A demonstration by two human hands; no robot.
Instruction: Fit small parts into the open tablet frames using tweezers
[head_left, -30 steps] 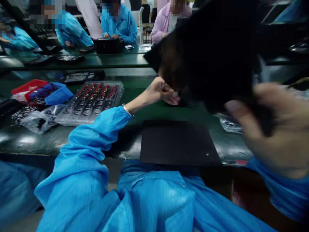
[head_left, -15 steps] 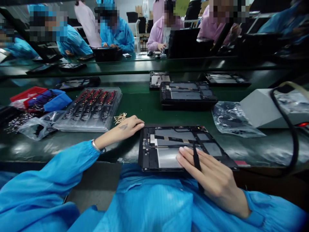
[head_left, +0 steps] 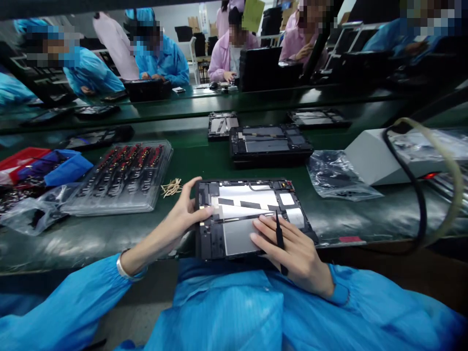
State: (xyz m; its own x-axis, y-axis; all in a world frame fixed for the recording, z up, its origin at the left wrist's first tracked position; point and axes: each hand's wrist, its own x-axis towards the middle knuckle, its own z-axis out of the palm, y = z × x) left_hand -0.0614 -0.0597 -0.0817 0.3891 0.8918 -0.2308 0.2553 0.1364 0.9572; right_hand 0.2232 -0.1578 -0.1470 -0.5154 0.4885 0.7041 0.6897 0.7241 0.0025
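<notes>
A: Item one, opened tablet chassis point(head_left: 252, 214), back cover off, lying at the near edge of the green bench point(head_left: 204, 161), directly before the person.

B: Hands?

A: Left hand point(head_left: 183, 214) curled round the chassis's left edge, thumb laid on the frame, fingers tucked under or behind; it grips that edge and nothing else. Right hand point(head_left: 292, 251) rests flat and mostly open on the silver plate, with a thin black tool point(head_left: 280, 243) pinched between two fingers, tip pointing up toward the middle of the board.

B: Surroundings?

A: Clear tray of red-marked parts point(head_left: 120, 178) to the left, small bundle of tan ties point(head_left: 171, 187) just beside the chassis, second open unit point(head_left: 268, 144) farther back, plastic bag point(head_left: 340, 178) to the right.

B: Risks?

A: The chassis seems to overhang the bench edge, though the angle is poor. A hard push from the tool could tip it lapward, or the tip could skid across exposed ribbon and scratch it.
</notes>
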